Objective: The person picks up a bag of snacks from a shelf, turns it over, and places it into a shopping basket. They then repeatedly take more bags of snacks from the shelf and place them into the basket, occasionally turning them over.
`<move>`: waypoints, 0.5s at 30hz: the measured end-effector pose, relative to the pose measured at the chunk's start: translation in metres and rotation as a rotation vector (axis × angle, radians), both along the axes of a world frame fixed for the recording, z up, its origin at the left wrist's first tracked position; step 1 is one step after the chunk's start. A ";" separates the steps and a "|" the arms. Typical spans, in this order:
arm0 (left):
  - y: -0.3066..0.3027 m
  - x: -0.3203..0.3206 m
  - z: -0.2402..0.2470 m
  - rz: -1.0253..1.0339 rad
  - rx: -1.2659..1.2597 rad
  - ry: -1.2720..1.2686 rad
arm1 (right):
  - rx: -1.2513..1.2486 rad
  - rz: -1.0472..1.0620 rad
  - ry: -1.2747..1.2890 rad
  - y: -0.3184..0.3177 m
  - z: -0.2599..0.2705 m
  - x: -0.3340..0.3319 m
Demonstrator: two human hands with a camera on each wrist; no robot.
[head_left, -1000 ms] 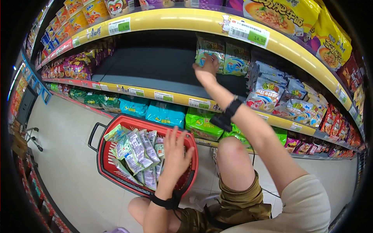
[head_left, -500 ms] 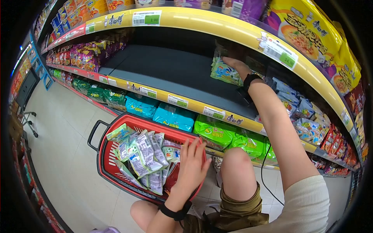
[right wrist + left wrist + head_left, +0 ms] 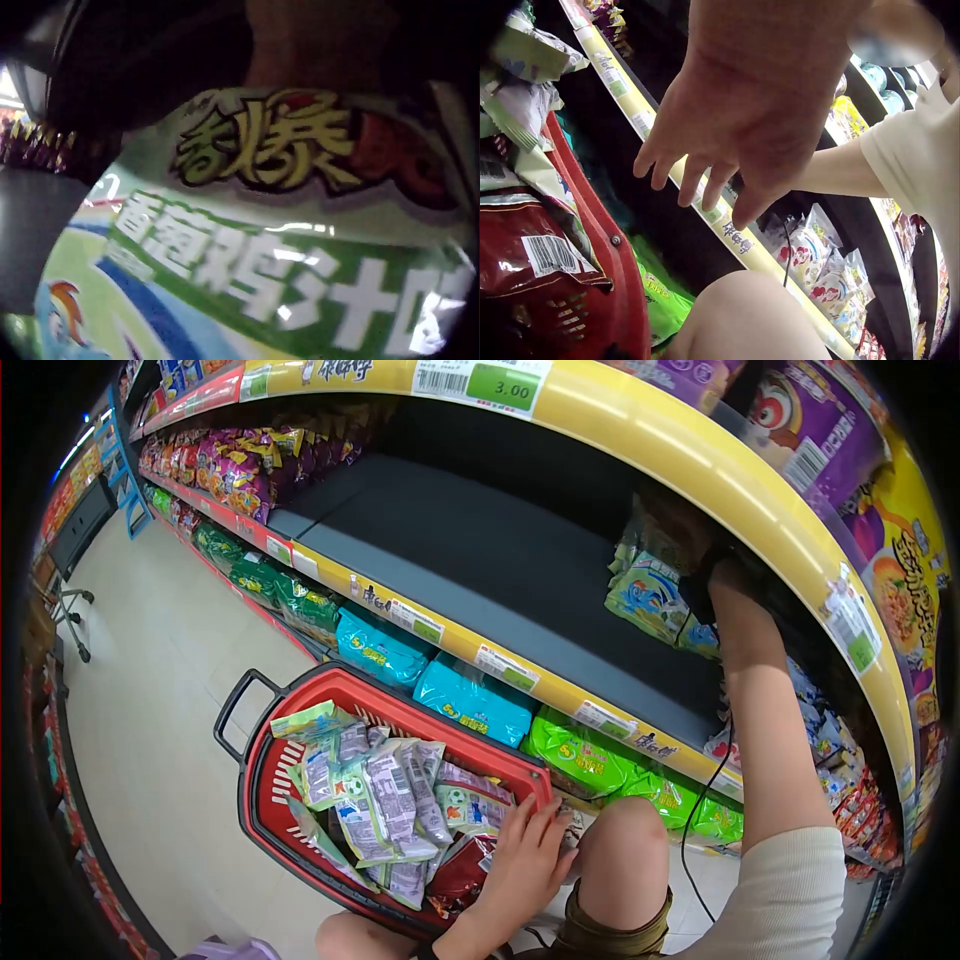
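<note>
Deep in the dark middle shelf, my right hand (image 3: pixel 685 530) reaches over light-green snack packets (image 3: pixel 650 600), its fingers hidden behind them. In the right wrist view, one packet (image 3: pixel 262 247) with a blue cartoon pony fills the frame close up, and the hand (image 3: pixel 319 45) shows dimly behind its top edge; I cannot tell whether it grips the packet. My left hand (image 3: pixel 525 860) lies over the near right end of the red basket (image 3: pixel 440 718), fingers extended and holding nothing. Purple-and-green packets (image 3: pixel 395 805) and a dark red packet (image 3: pixel 462 875) lie in the basket.
The shelf's yellow price rail (image 3: pixel 500 660) runs below the right arm, with another yellow rail (image 3: pixel 640 420) above it. Teal (image 3: pixel 475 700) and green noodle packs (image 3: pixel 580 755) line the bottom shelf. A bent knee (image 3: pixel 625 855) sits right of the basket. A thin black cable (image 3: pixel 690 830) hangs nearby.
My right hand has gone from the front of the packets to deeper among them. My left hand has shifted toward the basket's right end. The head view has turned and moved closer to the shelf.
</note>
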State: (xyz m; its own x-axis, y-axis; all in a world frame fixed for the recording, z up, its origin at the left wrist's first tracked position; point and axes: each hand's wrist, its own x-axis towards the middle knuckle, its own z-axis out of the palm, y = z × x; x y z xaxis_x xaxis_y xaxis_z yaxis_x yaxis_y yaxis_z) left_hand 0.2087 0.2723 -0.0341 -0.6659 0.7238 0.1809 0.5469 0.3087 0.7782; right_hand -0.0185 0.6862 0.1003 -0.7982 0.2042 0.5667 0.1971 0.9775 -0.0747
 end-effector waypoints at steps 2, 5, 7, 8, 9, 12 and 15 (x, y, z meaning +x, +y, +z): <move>-0.002 0.001 -0.002 0.000 -0.020 0.006 | -0.015 0.045 0.002 -0.005 0.001 -0.004; -0.004 0.001 0.004 0.011 -0.025 0.015 | -0.049 0.105 0.005 -0.003 0.005 -0.006; -0.003 0.001 0.006 0.011 -0.014 0.014 | -0.065 0.141 0.011 -0.001 0.013 -0.016; -0.002 0.002 0.007 0.012 -0.001 0.017 | -0.069 0.159 0.016 0.000 0.010 -0.012; -0.002 0.003 0.007 0.011 0.004 0.016 | -0.074 0.178 0.020 0.001 0.009 -0.006; -0.002 0.005 0.005 0.026 0.002 0.046 | -0.080 0.224 0.032 0.009 0.012 0.000; -0.004 0.008 0.008 0.036 0.024 0.066 | -0.268 0.428 0.036 0.041 -0.006 -0.013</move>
State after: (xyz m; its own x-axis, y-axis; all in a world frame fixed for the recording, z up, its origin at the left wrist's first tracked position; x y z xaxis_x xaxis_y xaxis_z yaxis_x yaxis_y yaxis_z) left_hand 0.2170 0.2682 -0.0265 -0.6776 0.6945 0.2421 0.5859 0.3108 0.7484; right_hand -0.0312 0.7271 0.0938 -0.8233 0.0049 0.5676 -0.2248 0.9154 -0.3339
